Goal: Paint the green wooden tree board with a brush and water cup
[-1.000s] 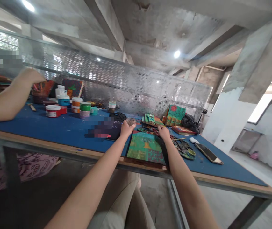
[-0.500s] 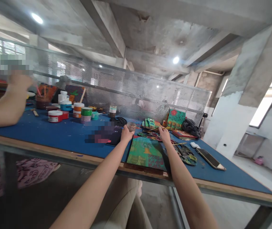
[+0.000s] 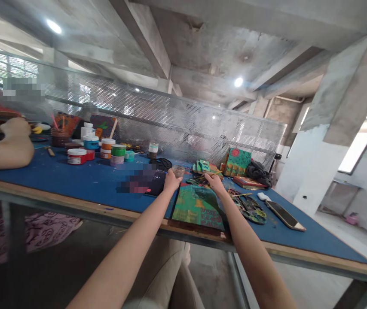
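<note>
My left hand (image 3: 172, 180) is closed around the side of a small clear cup (image 3: 178, 171) that stands at the painting's far left corner. A thin paintbrush (image 3: 217, 173) with a yellowish handle is pinched in my right hand (image 3: 214, 182), over the painting's far edge. The brush tip is too small to make out. Between my forearms lies a green painting (image 3: 196, 208) with yellow and dark red patches. Right of it sits a paint-smeared palette (image 3: 251, 210) with another brush (image 3: 242, 195) on it.
Several paint jars (image 3: 118, 151) stand at the left of the blue table (image 3: 74, 184). Left of my hand lies a dark tablet-like screen (image 3: 154, 184), partly blurred. A phone (image 3: 285, 214) rests at right. Another person's arm (image 3: 12, 146) leans on the far left.
My right hand has moved left with the paintbrush, closer to the cup. My left hand stays on the cup. The other person's forearm has lowered.
</note>
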Tool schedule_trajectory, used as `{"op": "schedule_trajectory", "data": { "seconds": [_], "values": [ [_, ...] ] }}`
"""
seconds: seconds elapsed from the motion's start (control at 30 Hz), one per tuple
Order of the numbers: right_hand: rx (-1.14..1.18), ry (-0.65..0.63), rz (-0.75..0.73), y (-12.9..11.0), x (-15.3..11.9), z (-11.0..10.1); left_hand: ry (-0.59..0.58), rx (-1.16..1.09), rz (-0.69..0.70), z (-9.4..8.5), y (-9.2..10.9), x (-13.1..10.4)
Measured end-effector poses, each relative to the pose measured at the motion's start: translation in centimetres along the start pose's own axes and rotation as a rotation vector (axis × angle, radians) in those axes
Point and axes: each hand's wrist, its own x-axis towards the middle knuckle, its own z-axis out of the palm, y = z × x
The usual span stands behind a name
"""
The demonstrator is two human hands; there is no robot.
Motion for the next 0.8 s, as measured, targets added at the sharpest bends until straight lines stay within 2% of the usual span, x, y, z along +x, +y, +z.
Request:
{"op": "schedule_trajectory", "data": {
  "seconds": [0.1,0.37,0.8],
  "values": [
    [-0.033,-0.011,0.005,0.09,0.02,0.18,-0.002,0.001,-0.002,0.03,-0.11,0.05],
    [-0.159,0.16,-0.025,0.2,0.38,-0.49,-0.005,-0.001,-0.002,0.19,-0.32,0.35],
    [-0.188,0.177,-0.049,0.26,0.18,-0.43,0.001,-0.01,0.004,0.26,-0.47,0.36]
  ]
}}
